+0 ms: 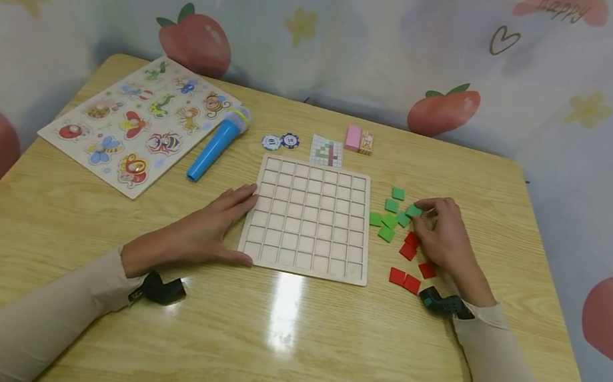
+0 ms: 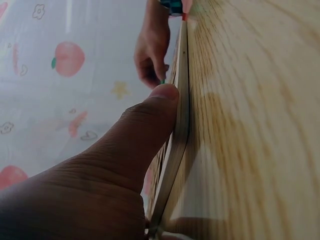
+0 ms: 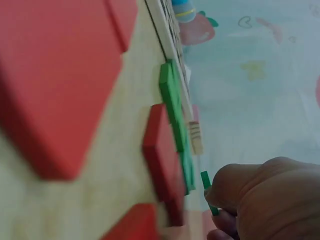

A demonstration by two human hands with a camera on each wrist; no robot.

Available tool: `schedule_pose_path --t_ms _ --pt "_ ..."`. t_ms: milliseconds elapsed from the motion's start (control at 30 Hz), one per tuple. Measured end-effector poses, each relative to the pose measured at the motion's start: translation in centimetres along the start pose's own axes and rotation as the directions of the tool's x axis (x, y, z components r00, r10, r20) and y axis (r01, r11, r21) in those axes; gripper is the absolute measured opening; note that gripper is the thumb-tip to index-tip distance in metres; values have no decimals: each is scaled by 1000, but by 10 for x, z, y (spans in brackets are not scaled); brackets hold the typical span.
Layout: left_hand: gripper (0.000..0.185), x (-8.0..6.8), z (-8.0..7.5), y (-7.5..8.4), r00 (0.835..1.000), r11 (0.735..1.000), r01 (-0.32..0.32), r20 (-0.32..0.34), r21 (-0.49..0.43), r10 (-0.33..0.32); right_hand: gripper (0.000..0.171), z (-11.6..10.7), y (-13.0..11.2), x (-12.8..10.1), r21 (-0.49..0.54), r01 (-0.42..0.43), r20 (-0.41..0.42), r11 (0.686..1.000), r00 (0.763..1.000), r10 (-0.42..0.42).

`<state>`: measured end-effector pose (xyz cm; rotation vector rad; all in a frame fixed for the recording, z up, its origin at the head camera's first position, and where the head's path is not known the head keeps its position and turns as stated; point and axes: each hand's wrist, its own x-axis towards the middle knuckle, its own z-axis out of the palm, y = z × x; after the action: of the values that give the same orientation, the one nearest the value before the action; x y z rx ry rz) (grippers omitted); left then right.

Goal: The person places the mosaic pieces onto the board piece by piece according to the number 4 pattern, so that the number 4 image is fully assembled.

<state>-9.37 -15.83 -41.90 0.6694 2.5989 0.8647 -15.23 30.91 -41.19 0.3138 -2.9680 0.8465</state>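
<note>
A wooden grid board (image 1: 310, 219) lies flat in the middle of the table, its cells bare. My left hand (image 1: 234, 223) rests flat against the board's left edge, fingers straight; in the left wrist view the thumb (image 2: 150, 115) presses on that board edge (image 2: 181, 125). Right of the board lie several green tiles (image 1: 390, 218) and red tiles (image 1: 404, 278). My right hand (image 1: 421, 211) pinches one green tile (image 1: 414, 210) at the top of that heap. In the right wrist view this green tile (image 3: 206, 185) stands on edge in the fingertips, beyond blurred red tiles (image 3: 60, 75).
An animal peg puzzle (image 1: 138, 122) lies at the back left with a blue toy microphone (image 1: 217, 142) beside it. Behind the board are two poker chips (image 1: 281, 141), a pattern card (image 1: 326, 151) and small pink and orange blocks (image 1: 359, 140). A strawberry-print cloth surrounds the table.
</note>
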Motion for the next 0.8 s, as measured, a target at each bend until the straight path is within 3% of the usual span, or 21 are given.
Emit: schedule_pose_path --t_ms 167,333,633,800 --pt "125 0 -2 0 1000 1000 0 3 -7 0 29 -9 -16 6 -24 74 10 997 997 -73" --pt "125 1 0 0 1000 1000 -16 0 -15 16 32 -14 -42 18 -31 100 91 994 991 -97" --pt "125 1 2 0 1000 1000 -18 -7 -10 18 27 3 -84 51 -64 267 203 962 947 -249" --pt "125 1 0 -1 1000 1000 -13 -3 8 13 28 16 -103 71 -71 272 251 960 936 -247"
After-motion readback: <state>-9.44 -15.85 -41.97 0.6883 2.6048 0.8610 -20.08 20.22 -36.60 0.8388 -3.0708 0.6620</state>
